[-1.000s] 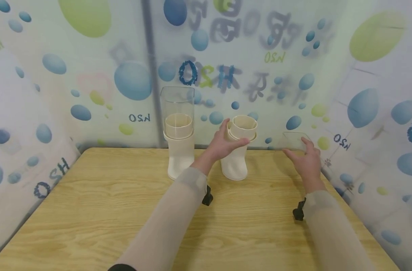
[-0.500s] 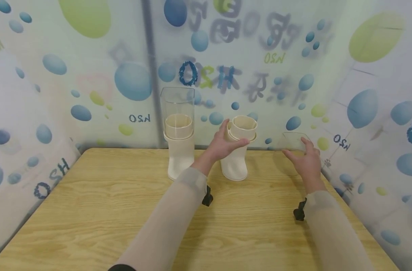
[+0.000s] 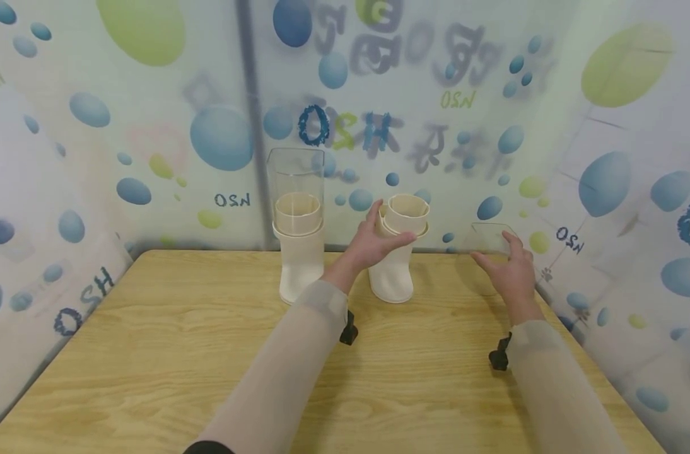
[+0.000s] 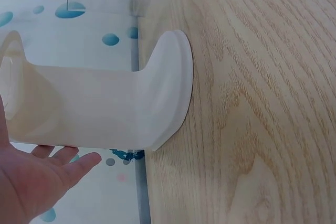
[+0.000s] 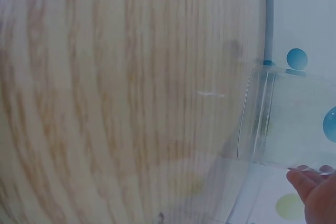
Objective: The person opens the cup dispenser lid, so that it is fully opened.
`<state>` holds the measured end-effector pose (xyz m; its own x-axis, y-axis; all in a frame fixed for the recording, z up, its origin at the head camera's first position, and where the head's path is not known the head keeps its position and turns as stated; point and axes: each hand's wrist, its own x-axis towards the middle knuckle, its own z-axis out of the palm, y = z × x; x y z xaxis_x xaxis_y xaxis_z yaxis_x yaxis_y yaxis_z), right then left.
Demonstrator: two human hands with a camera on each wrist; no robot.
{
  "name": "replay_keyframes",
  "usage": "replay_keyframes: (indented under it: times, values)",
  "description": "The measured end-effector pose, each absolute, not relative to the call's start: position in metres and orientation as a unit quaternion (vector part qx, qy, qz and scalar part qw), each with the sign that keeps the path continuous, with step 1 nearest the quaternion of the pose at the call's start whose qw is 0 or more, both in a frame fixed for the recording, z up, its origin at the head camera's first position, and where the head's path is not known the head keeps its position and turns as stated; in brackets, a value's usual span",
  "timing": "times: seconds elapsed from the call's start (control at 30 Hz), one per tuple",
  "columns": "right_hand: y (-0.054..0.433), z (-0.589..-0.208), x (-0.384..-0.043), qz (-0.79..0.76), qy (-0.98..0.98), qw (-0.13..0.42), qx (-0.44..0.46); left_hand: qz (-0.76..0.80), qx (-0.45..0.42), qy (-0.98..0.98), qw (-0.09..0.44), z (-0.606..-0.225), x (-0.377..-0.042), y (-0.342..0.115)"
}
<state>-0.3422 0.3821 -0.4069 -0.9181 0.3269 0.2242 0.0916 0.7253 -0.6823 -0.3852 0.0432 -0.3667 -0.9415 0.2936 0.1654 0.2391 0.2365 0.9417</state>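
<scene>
OK so we've got the left hand (image 3: pixel 373 243) reaching up and forward, thumb across the front and fingers spread round the side of a cream stand (image 3: pixel 391 280) just under its open, cup-like top. We read that as a hold, palm turned in toward the stand, which is upright on the wooden table (image 3: pixel 209 353). Our right hand (image 3: pixel 512 265) is well apart from the left one, thumb and fingers bent in a C round a see-through container (image 3: pixel 489 239). That one's so clear we can't tell if its base touches the wood.

Just left of our left hand there's a second cream stand (image 3: pixel 301 265), also upright, with a tall clear sleeve (image 3: pixel 296 173) around its top. Both forearms stretch forward in pale sleeves (image 3: pixel 288 353), and beyond our hands we're facing a wall (image 3: pixel 220 135) covered in blue and green blobs.
</scene>
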Motion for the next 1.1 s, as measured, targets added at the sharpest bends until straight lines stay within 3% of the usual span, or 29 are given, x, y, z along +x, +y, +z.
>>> replay_keyframes:
  times: [0.4,0.7,0.83,1.1]
  values:
    - [0.381,-0.402,-0.34,0.354,-0.911,0.171,-0.122,0.592,0.156,0.79,0.029,-0.371,-0.381,0.036]
    - [0.367,-0.375,-0.312,0.377,-0.891,0.231,-0.108,0.587,0.181,0.789,0.018,-0.377,-0.346,0.007]
    - [0.355,-0.364,-0.295,0.396,-0.881,0.252,-0.061,0.579,0.218,0.785,0.026,-0.379,-0.325,-0.01]
    - [0.316,-0.358,-0.259,0.405,-0.879,0.245,0.066,0.556,0.248,0.792,0.034,-0.387,-0.281,-0.044]
